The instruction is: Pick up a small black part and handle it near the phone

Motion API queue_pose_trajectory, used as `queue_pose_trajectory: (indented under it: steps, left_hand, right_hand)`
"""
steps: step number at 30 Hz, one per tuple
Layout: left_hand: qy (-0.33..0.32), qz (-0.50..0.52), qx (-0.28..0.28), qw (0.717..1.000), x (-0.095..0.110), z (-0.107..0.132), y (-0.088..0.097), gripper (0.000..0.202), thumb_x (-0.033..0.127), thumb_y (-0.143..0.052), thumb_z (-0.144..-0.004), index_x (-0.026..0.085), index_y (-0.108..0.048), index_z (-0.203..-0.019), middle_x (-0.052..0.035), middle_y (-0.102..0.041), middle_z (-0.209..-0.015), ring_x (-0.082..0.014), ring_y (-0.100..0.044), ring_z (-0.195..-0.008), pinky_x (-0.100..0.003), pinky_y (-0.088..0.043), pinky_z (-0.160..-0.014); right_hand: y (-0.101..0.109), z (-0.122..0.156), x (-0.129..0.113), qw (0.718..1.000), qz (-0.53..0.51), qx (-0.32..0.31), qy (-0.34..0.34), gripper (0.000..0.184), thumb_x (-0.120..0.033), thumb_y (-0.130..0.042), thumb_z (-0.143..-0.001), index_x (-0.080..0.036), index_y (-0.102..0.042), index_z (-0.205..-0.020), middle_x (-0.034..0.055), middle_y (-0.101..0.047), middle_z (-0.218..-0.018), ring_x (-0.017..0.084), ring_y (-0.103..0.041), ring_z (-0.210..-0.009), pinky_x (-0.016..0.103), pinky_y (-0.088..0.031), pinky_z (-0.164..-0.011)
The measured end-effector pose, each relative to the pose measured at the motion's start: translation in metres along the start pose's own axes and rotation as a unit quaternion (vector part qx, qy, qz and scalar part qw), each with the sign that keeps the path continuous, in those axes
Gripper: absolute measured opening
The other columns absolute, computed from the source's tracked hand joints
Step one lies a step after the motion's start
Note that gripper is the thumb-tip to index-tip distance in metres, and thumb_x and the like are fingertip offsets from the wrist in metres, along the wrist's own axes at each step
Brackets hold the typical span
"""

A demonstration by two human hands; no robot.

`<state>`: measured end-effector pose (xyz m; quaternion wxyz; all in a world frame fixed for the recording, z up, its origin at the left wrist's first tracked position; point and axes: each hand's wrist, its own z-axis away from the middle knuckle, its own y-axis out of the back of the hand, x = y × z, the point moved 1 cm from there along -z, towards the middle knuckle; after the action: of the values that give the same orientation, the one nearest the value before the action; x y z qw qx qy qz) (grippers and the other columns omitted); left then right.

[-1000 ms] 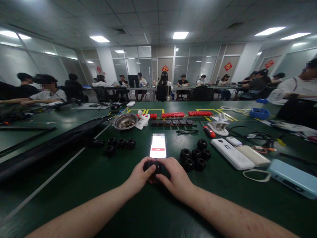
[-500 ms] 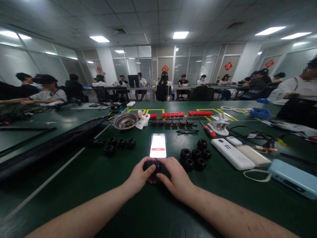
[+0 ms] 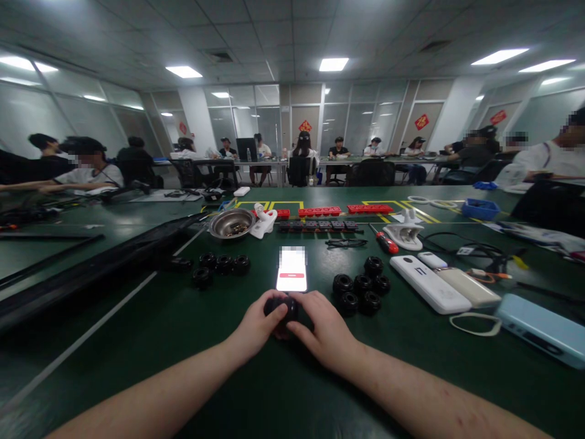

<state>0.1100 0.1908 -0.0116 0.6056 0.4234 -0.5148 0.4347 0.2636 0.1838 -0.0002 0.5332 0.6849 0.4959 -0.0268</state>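
Observation:
Both of my hands are around a small black toy wheel [image 3: 289, 305] just in front of a lit phone [image 3: 292, 283]. My left hand [image 3: 261, 316] grips it from the left, its thumb pressed on the near side. My right hand [image 3: 325, 320] closes on its right side, fingers curled over the far edge and thumb near the front. The wheel's underside is hidden by my fingers. To the right lies a cluster of several similar black wheels [image 3: 362, 284], and a smaller group of wheels [image 3: 223, 263] rests at the left.
Behind the phone are a metal bowl [image 3: 231, 225] with small parts, a black strip of parts [image 3: 319, 226] and red trays [image 3: 320, 212]. A red screwdriver [image 3: 388, 244], white power bank [image 3: 427, 283] and blue box [image 3: 542, 329] lie right. A long black bag [image 3: 91, 268] stretches along the left.
The wheel has turned slightly between my hands, and my right thumb has shifted a little. The phone and the other wheels stay where they were.

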Motion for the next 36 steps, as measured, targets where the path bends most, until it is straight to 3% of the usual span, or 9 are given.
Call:
queue_pose_trajectory:
  steps: [4, 9, 12, 15, 21, 26, 29, 32, 36]
  left_hand:
    - [0.005, 0.006, 0.007, 1.0, 0.0014, -0.0009, -0.0007, 0.042, 0.049, -0.051, -0.067, 0.016, -0.043, -0.091, -0.0008, -0.055, -0.074, -0.0121, -0.055, -0.054, -0.025, -0.043, -0.048]
    - [-0.024, 0.013, -0.001, 1.0, 0.0029, 0.0009, -0.0008, 0.039, 0.048, -0.053, -0.066, 0.017, -0.045, -0.088, -0.0003, -0.053, -0.076, -0.0126, -0.054, -0.058, -0.024, -0.043, -0.048]
    - [-0.016, 0.013, -0.016, 1.0, 0.0026, 0.0021, -0.0013, 0.039, 0.048, -0.054, -0.065, 0.018, -0.044, -0.088, 0.0001, -0.053, -0.077, -0.013, -0.055, -0.057, -0.025, -0.044, -0.049]
    - [-0.007, -0.003, -0.018, 1.0, 0.0014, 0.0011, -0.0011, 0.04, 0.048, -0.054, -0.065, 0.017, -0.044, -0.088, -0.0003, -0.054, -0.077, -0.0135, -0.056, -0.056, -0.026, -0.044, -0.05]
    - [-0.009, -0.008, 0.003, 1.0, 0.0009, -0.001, -0.0006, 0.041, 0.049, -0.051, -0.066, 0.016, -0.044, -0.09, -0.0003, -0.054, -0.072, -0.0129, -0.055, -0.053, -0.026, -0.044, -0.048]
    - [-0.024, -0.001, 0.005, 1.0, 0.0033, 0.003, -0.0007, 0.036, 0.046, -0.053, -0.066, 0.017, -0.046, -0.087, -0.0017, -0.054, -0.08, -0.0141, -0.056, -0.062, -0.024, -0.044, -0.049]
    - [-0.019, 0.002, -0.014, 1.0, 0.0014, 0.003, -0.0005, 0.034, 0.045, -0.052, -0.068, 0.019, -0.046, -0.088, -0.0004, -0.054, -0.078, -0.0135, -0.057, -0.059, -0.024, -0.045, -0.049]
    - [-0.02, -0.01, -0.011, 1.0, -0.0015, 0.0003, 0.0001, 0.034, 0.045, -0.052, -0.069, 0.018, -0.045, -0.088, -0.0002, -0.055, -0.076, -0.0132, -0.057, -0.055, -0.025, -0.045, -0.048]
    - [-0.015, -0.015, 0.008, 1.0, -0.0025, -0.0021, 0.0003, 0.038, 0.047, -0.049, -0.07, 0.016, -0.044, -0.091, -0.001, -0.056, -0.071, -0.0129, -0.057, -0.05, -0.025, -0.044, -0.045]
  right_hand:
    - [0.0011, 0.0008, -0.0047, 1.0, -0.003, 0.002, 0.021, 0.045, -0.015, -0.054, -0.071, -0.023, -0.04, -0.114, 0.0049, -0.049, -0.109, 0.019, -0.044, -0.099, 0.037, -0.036, -0.086]
    - [0.0013, 0.0021, -0.003, 1.0, -0.016, 0.006, -0.015, 0.047, -0.027, -0.057, -0.071, -0.021, -0.039, -0.114, 0.0065, -0.05, -0.107, 0.021, -0.045, -0.098, 0.039, -0.036, -0.085]
    - [0.0006, 0.0014, 0.0003, 1.0, -0.013, 0.001, -0.028, 0.038, -0.029, -0.052, -0.076, -0.02, -0.043, -0.111, 0.0069, -0.053, -0.102, 0.021, -0.047, -0.092, 0.038, -0.039, -0.08]
    - [-0.0001, 0.0003, 0.0004, 1.0, -0.012, -0.007, -0.009, 0.032, -0.025, -0.051, -0.077, -0.02, -0.046, -0.108, 0.0057, -0.054, -0.099, 0.019, -0.047, -0.091, 0.036, -0.039, -0.08]
    - [-0.0003, 0.001, -0.0058, 1.0, -0.009, -0.005, 0.029, 0.049, -0.014, -0.053, -0.072, -0.023, -0.038, -0.117, 0.0044, -0.047, -0.112, 0.018, -0.042, -0.101, 0.034, -0.035, -0.088]
    - [-0.0006, 0.0037, -0.0023, 1.0, -0.013, 0.01, -0.023, 0.052, -0.03, -0.057, -0.071, -0.02, -0.037, -0.117, 0.0072, -0.049, -0.109, 0.021, -0.044, -0.098, 0.038, -0.036, -0.085]
    - [-0.0013, 0.0032, 0.0013, 0.998, -0.017, -0.005, -0.056, 0.039, -0.032, -0.052, -0.075, -0.02, -0.043, -0.112, 0.0069, -0.053, -0.1, 0.02, -0.048, -0.09, 0.036, -0.041, -0.078]
    - [-0.0015, 0.001, 0.0011, 0.999, -0.017, -0.015, -0.042, 0.033, -0.028, -0.052, -0.076, -0.02, -0.047, -0.107, 0.006, -0.054, -0.095, 0.019, -0.049, -0.088, 0.036, -0.041, -0.077]
    - [-0.001, -0.0001, -0.0032, 1.0, -0.018, -0.001, 0.012, 0.048, -0.012, -0.054, -0.071, -0.024, -0.04, -0.115, 0.0049, -0.048, -0.109, 0.019, -0.043, -0.1, 0.036, -0.036, -0.086]
